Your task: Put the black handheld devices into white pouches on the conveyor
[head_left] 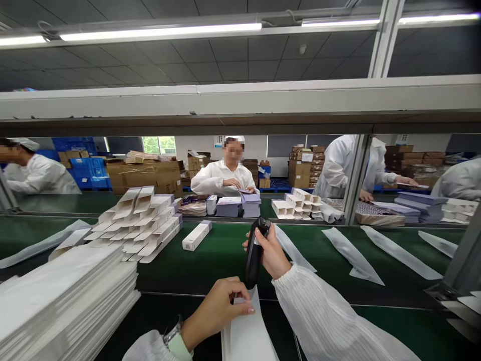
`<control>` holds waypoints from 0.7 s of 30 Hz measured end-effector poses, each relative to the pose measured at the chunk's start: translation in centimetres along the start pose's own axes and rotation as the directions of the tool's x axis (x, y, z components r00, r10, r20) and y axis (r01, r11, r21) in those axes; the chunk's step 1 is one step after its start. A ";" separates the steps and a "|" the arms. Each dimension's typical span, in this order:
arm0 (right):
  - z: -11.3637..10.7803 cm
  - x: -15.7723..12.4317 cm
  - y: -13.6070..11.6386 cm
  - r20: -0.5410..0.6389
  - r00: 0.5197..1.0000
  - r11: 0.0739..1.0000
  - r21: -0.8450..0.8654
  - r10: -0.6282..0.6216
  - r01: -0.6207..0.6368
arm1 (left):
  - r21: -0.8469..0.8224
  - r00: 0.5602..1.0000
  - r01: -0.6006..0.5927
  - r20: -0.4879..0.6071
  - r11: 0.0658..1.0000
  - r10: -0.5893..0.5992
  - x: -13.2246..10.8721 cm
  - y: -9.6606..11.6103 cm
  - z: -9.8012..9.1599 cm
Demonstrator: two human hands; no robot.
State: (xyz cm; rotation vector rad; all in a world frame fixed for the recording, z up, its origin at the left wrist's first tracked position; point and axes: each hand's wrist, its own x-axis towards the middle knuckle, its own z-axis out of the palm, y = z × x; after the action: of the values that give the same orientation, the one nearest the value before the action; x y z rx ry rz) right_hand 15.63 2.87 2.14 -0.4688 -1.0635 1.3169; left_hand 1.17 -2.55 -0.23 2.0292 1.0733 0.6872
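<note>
My right hand (272,250) is wrapped round a black, elongated handheld device (253,263), held nearly upright over the front of the bench. Its lower end meets the mouth of a thin white sleeve bag (250,336). Thumb and fingers of my left hand (221,307) pinch that bag near its top edge. How far the device reaches into the bag is hidden by my fingers. Several flat, translucent white bags like it, one of them a bag (353,254) to the right, lie on the green conveyor belt (225,245).
At left, a tall stack of white sheets or bags (63,296) stands before piled open white cartons (143,220). One closed white box (197,234) lies on the belt. Across it, a co-worker (225,175) handles purple-white items. A metal post (358,180) rises at right.
</note>
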 end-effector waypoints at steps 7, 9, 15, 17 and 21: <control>0.0 -0.3 2.1 0.170 0.972 0.981 -0.134 0.164 -0.142 | -0.072 0.993 0.005 -0.116 0.997 -0.013 0.3 -0.5 -0.3; -0.1 -0.3 2.6 0.202 0.956 0.972 -0.146 0.211 -0.184 | -0.145 0.993 0.007 -0.118 0.989 -0.024 0.3 -0.6 -0.7; -0.7 -1.3 2.9 0.278 0.913 0.935 -0.276 0.299 -0.222 | -0.413 0.983 -0.006 -0.170 0.910 -0.070 0.0 0.6 -1.7; -1.0 -1.6 2.9 0.313 0.886 0.917 -0.317 0.341 -0.241 | -0.470 0.978 -0.006 -0.186 0.883 -0.093 -0.1 0.8 -1.6; -1.3 -2.0 3.1 0.236 0.894 0.893 -0.345 0.381 -0.289 | -0.503 0.962 -0.011 -0.240 0.864 -0.127 0.0 0.4 -1.2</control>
State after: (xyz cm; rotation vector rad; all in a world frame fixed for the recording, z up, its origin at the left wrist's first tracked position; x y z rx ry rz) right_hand 15.20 2.14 -1.71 -0.7280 -1.4994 1.5745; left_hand 0.49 -2.29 0.80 1.4759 0.9713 1.1046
